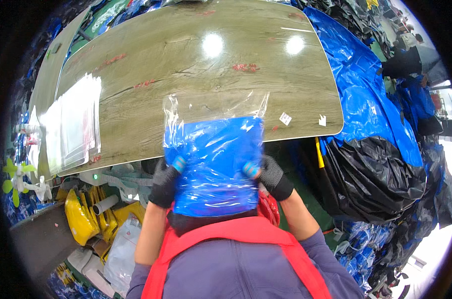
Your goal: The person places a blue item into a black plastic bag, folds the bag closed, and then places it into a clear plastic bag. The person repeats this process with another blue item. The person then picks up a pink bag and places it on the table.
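Note:
In front of my body, over the table's near edge, I hold a clear plastic bag (216,105) with a folded blue item (220,167) inside. The blue item's exact kind is hidden by folds and glare. My left hand (166,182), in a dark grey knit glove with blue tape on a finger, grips the left side of the bag. On the opposite side my right hand (273,179), gloved alike, is closed on the bag's right edge. The bag's far end stands up loose above the tabletop.
The wood-patterned table (176,55) has a stack of clear plastic bags (74,124) at its left and a small white label (285,118) near its right front. Blue sheeting (358,74) and a black plastic bundle (375,177) lie right. Yellow packets (80,217) and a green fan (14,182) are left.

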{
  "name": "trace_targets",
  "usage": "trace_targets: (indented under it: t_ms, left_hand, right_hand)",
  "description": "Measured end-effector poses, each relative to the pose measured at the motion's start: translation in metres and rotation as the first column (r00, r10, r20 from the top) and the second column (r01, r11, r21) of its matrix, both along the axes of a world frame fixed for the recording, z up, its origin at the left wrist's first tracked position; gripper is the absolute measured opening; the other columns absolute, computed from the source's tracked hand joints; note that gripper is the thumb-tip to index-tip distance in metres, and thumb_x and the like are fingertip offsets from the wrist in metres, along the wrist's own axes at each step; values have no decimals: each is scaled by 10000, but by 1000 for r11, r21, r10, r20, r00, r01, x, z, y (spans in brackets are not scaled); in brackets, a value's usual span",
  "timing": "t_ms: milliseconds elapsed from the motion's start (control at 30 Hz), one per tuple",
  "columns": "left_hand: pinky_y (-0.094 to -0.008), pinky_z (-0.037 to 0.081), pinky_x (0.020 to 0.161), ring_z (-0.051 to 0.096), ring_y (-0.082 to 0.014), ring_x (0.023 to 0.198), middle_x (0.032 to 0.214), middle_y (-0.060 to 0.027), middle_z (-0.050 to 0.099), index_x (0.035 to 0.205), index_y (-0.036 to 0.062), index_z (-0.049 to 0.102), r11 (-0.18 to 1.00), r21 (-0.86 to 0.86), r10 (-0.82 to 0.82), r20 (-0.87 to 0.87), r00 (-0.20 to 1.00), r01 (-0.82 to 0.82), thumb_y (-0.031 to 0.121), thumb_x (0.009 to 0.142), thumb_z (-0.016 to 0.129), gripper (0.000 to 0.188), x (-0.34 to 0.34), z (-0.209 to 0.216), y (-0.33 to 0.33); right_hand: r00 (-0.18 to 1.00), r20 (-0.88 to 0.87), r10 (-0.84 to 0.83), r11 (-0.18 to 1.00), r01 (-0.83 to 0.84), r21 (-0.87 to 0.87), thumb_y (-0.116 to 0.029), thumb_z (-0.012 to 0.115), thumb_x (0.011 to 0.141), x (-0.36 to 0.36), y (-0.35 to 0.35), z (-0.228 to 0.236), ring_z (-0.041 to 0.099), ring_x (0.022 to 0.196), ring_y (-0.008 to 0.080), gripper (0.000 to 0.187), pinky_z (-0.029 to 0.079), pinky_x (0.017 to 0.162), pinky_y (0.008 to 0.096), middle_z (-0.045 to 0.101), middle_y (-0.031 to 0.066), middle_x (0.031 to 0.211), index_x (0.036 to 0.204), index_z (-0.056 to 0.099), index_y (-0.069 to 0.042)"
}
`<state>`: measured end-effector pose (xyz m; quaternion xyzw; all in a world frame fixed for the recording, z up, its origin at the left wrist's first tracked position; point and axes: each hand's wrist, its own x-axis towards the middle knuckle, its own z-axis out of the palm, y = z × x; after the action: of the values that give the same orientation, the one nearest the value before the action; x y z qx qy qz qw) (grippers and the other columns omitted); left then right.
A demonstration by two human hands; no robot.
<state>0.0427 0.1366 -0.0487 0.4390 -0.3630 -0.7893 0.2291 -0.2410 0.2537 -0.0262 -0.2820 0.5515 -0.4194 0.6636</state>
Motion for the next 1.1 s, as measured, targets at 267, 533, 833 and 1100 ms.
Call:
trace_targets:
  t_ms: [267, 533, 833, 1100]
  left_hand:
    - [-349, 485, 902, 598, -202, 1024, 1151, -154, 597, 1280, 9, 487, 1000, 1, -5, -16, 1000, 5, 388, 878, 629, 571, -4, 4, -12]
    - [-364, 446, 944, 557, -207, 1069, 1217, -120, 577, 1321, -1, 454, 991, -92, 77, -189, 979, -96, 386, 788, 730, 715, -2, 8, -13]
    - [-379, 484, 800, 619, -272, 984, 1062, -175, 636, 1105, 34, 604, 584, -663, -78, 529, 845, 469, 501, 708, 734, 626, 22, 20, 10]
    - [-589, 247, 1063, 352, -408, 1317, 1345, -190, 480, 1137, 227, 644, -231, -902, -227, 413, 882, 364, 311, 792, 711, 362, -15, 79, -47]
  right_hand:
    - [995, -58, 81, 997, -81, -5, -416, 714, 805, 12, -9, 11, 600, 1026, 229, 636, 481, 899, 359, 623, 133, 1155, 1221, 543, 35]
    - [980, -132, -147, 980, 162, 113, -293, 725, 802, 7, -9, -20, 620, 837, 172, 466, 526, 722, 302, 644, 77, 1004, 1158, 576, -31]
    - [950, -76, -304, 942, 311, 122, -364, 673, 853, 23, 10, 2, 525, 1108, 198, 561, 408, 977, 363, 552, 71, 1210, 1263, 492, -26]
    - [979, 79, -186, 980, 191, -63, -442, 658, 834, -29, -89, 16, 542, 1087, 205, 653, 447, 928, 323, 561, 127, 1214, 1331, 473, -61]
